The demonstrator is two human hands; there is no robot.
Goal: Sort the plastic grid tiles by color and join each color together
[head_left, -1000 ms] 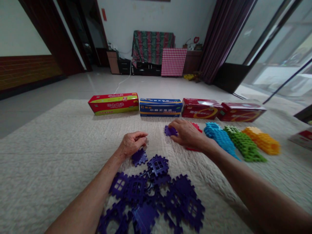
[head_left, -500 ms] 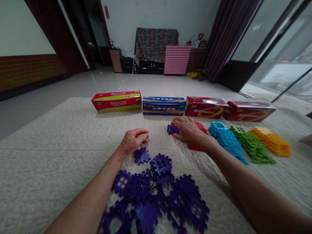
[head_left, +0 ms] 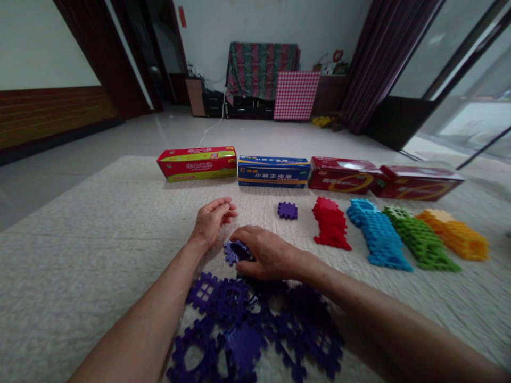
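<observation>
My right hand (head_left: 265, 252) reaches over a purple notched building tile (head_left: 231, 254), its fingers and thumb at opposite sides of it and covering part of it. Just to the upper left, my left hand (head_left: 213, 221) rests at the mat with fingers curled in and nothing visible in them. Below both hands lies a loose heap of purple interlocking tiles (head_left: 243, 346), some solid, some with window cut-outs. A single purple tile (head_left: 288, 210) lies flat by itself beyond my right hand.
Leaning rows of red tiles (head_left: 331, 226), blue tiles (head_left: 377, 231), green tiles (head_left: 421, 236) and orange tiles (head_left: 455, 234) lie to the right. Behind stand a red-yellow box (head_left: 197, 164), a blue box (head_left: 273, 172) and two dark red boxes (head_left: 345, 175), all on a pale quilted mat (head_left: 99, 229).
My right hand has let go of the single purple tile in front of the blue box and moved back left to the tile near my left hand. My left hand has hardly moved.
</observation>
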